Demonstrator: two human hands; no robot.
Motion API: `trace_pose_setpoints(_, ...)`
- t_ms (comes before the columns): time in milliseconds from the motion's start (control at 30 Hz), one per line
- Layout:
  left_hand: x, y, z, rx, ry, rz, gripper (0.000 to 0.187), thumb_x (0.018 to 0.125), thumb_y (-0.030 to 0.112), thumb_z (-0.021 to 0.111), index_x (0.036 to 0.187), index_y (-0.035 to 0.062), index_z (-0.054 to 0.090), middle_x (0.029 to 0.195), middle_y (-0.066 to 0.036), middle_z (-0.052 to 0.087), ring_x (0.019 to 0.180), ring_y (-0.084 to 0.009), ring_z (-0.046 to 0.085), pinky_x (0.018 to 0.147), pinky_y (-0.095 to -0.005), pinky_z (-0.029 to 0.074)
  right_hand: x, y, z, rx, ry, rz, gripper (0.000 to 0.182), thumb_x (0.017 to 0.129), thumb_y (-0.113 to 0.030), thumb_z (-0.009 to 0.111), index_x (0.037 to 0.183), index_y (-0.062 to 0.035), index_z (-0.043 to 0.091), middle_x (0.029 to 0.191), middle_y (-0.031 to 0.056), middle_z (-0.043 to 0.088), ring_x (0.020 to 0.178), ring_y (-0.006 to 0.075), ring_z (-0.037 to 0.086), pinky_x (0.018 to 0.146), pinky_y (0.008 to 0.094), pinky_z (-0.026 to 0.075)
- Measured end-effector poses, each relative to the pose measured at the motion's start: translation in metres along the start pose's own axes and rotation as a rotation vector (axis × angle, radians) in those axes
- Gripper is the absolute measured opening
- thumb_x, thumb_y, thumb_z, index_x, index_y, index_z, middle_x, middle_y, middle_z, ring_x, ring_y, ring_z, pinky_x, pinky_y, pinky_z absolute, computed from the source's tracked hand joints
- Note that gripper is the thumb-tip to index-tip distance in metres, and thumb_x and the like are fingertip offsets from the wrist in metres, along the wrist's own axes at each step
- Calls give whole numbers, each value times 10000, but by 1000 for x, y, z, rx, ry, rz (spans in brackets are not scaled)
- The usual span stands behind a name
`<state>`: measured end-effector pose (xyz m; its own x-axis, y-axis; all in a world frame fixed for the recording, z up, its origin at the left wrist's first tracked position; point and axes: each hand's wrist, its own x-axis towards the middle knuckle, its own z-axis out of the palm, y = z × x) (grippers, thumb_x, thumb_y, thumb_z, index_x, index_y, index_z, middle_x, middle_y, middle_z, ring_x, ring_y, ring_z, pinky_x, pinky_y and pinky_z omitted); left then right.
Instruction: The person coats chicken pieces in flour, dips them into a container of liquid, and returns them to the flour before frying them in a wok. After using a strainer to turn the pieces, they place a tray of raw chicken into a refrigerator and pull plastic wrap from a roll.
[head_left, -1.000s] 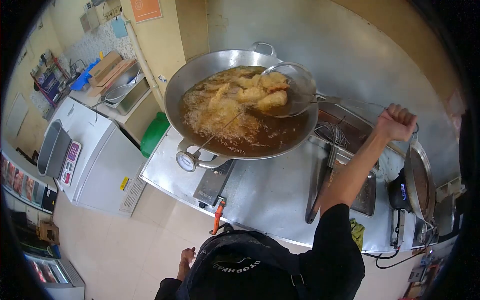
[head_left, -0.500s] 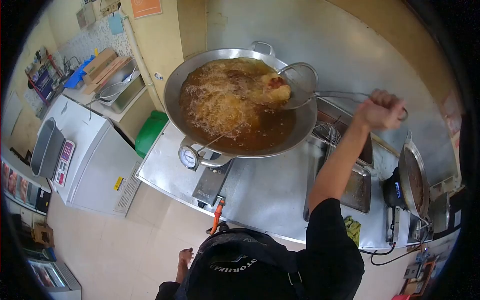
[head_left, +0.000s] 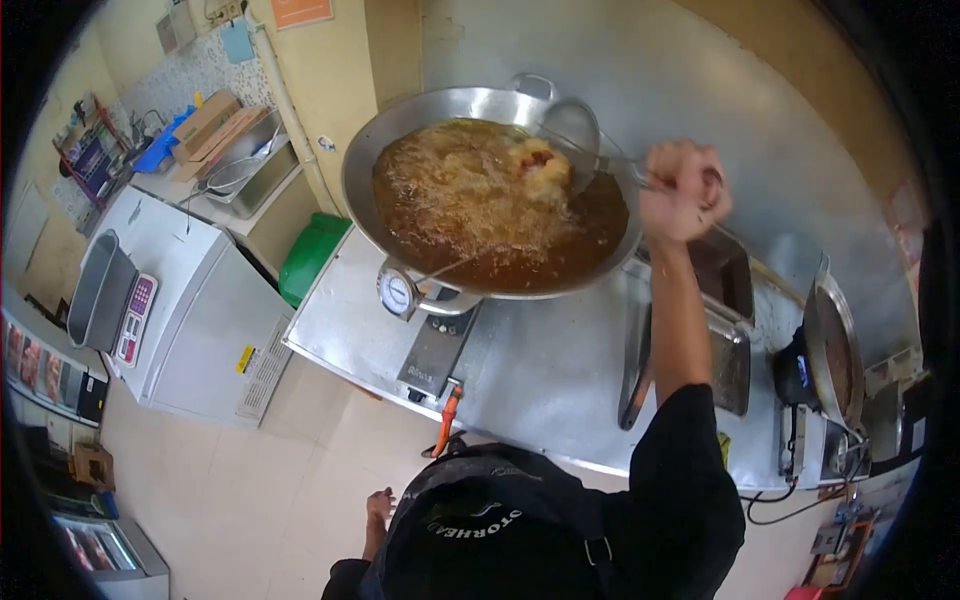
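Observation:
My right hand [head_left: 685, 190] is closed round the handle of a wire skimmer [head_left: 573, 128]. The skimmer's round head is tilted on its side at the right part of a large wok [head_left: 363, 200], next to a golden fried piece [head_left: 540, 170] with a dark red patch. Bubbling brown oil [head_left: 450, 210] fills much of the wok, and foam hides most of what lies in it. A dial thermometer [head_left: 397, 292] is at the wok's near left edge, its probe reaching into the oil. Low beside my body, my left hand [head_left: 380, 503] hangs with loose fingers and holds nothing.
Under the wok is a gas burner [head_left: 437, 350] with an orange hose [head_left: 447, 420]. Metal trays [head_left: 728, 350] and a second pan [head_left: 835, 340] stand right on the steel counter [head_left: 550, 375]. A green bin [head_left: 312, 258] and white freezer [head_left: 200, 320] are at left.
My right hand has moved left and nearer the wok with the skimmer. The skimmer's head has shifted left and tipped more on edge beside the fried piece. The view has shifted slightly.

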<state>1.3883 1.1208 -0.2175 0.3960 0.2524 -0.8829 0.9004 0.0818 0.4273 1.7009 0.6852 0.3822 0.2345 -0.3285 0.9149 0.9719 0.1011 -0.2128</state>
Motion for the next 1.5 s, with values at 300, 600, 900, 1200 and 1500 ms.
trace_pose_setpoints(300,15,-9,3,883,-214,522,382,803,423,442,915,83,575,857,-187,626,762,-332,601,615,-436,467,56,-17,-10,0,184,-306,312,869,-78,464,589,-104,328,487,-25,283,406,82,233,372,232,177)
trace_pose_setpoints(600,-11,-4,1,144,-24,12,375,784,285,496,1002,-14,556,934,-140,627,734,-250,607,567,-423,477,55,-27,4,-154,206,-294,394,858,-190,473,524,-100,286,443,-14,217,378,98,178,359,255,150)
trace_pose_setpoints(900,-20,-22,9,929,-24,310,315,814,271,484,1001,38,586,973,-167,620,895,-252,603,737,-334,465,37,-86,23,22,15,-201,360,880,-273,407,604,-109,245,536,-19,143,464,79,113,407,245,109)
trace_pose_setpoints(1200,-13,-16,9,126,-14,39,291,826,222,480,1016,10,541,893,-119,625,690,-243,614,560,-425,472,23,-113,30,91,8,-138,366,909,-289,372,611,-121,242,548,-14,182,462,87,108,428,257,110)
trace_pose_setpoints(1500,-13,-21,3,122,-56,-40,307,809,283,479,1012,55,513,924,-122,599,738,-287,568,652,-495,432,27,-41,32,227,-225,-77,356,868,-307,473,645,-80,314,549,11,223,493,111,182,458,293,164)
